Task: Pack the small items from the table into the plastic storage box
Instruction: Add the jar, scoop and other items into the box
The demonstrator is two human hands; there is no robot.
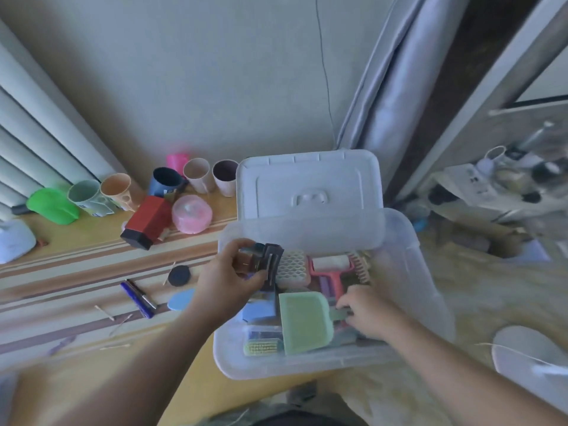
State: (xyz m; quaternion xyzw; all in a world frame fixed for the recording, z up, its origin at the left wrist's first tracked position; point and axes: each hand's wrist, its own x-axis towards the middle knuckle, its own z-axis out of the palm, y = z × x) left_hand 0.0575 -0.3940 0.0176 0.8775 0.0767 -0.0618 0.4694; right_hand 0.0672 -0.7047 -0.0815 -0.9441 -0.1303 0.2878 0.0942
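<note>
- Your left hand is closed around a small cluster of dark, blocky items, brown and black, held over the near left corner of the plastic storage box.
- Your right hand reaches into the box, fingers pinched on the handle of a pale green scoop that lies on top of the contents.
- The box is translucent, rectangular with rounded corners; its white lid, with a moulded handle recess, stands open against the far rim. It sits at the right end of the striped table.
- Inside it: a white lattice-patterned pad, a pink-framed roller, a comb, a blue piece and a green-bristled brush.
- On the table to the left: a dark round disc, two pens, a blue oval pad and thin sticks.
- Farther back: a red and black box, a pink round container and a row of cups.
- No writing is legible; labels on the cups are too blurred.
</note>
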